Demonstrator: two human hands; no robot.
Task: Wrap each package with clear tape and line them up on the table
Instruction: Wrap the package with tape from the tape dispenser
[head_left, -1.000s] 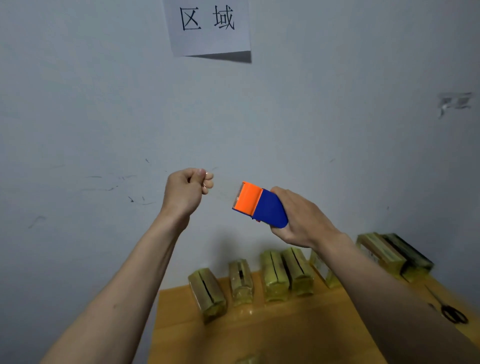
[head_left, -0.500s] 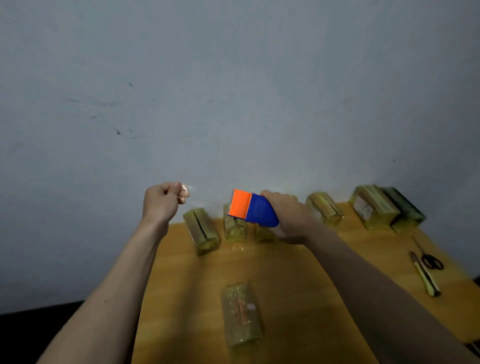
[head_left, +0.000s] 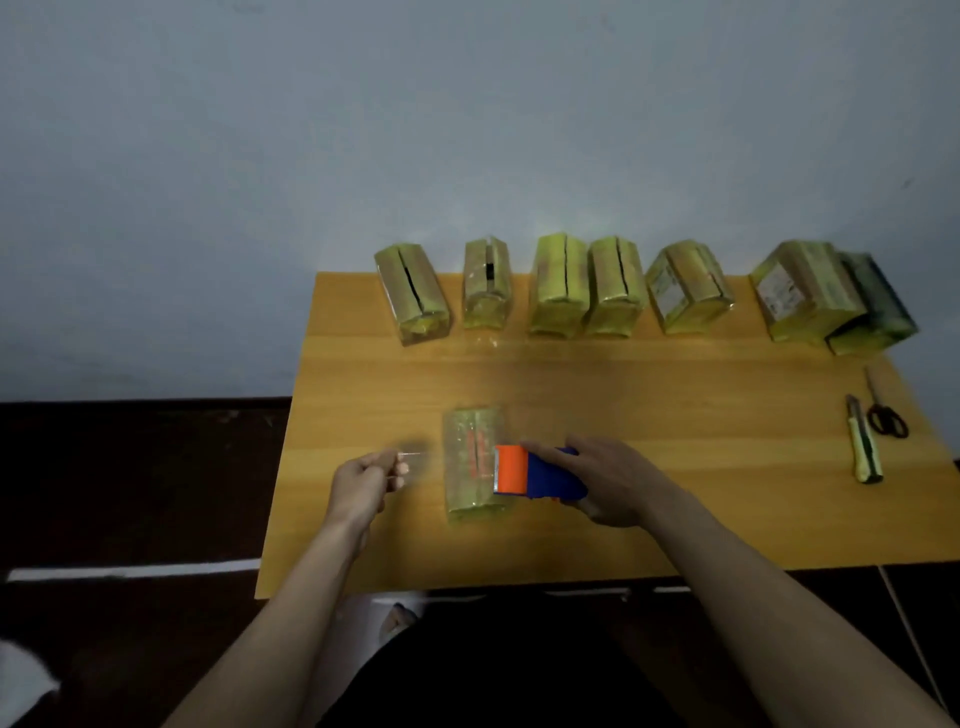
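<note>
Head view is showing both hands having dropped from wall height, left hand (head_left: 366, 480) pinching the tape end, right hand (head_left: 605, 480) gripping the dispenser (head_left: 535, 473) over the package (head_left: 470, 465) mid-table (head_left: 675, 415), beginning its wrap.

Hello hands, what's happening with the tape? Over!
Left hand pinches clear tape end. Right hand grips orange-and-blue tape dispenser over yellowish wrapped package. Nothing in the way.

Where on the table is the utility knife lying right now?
In the head view, the utility knife lies near the table's right edge, beside the scissors.
</note>
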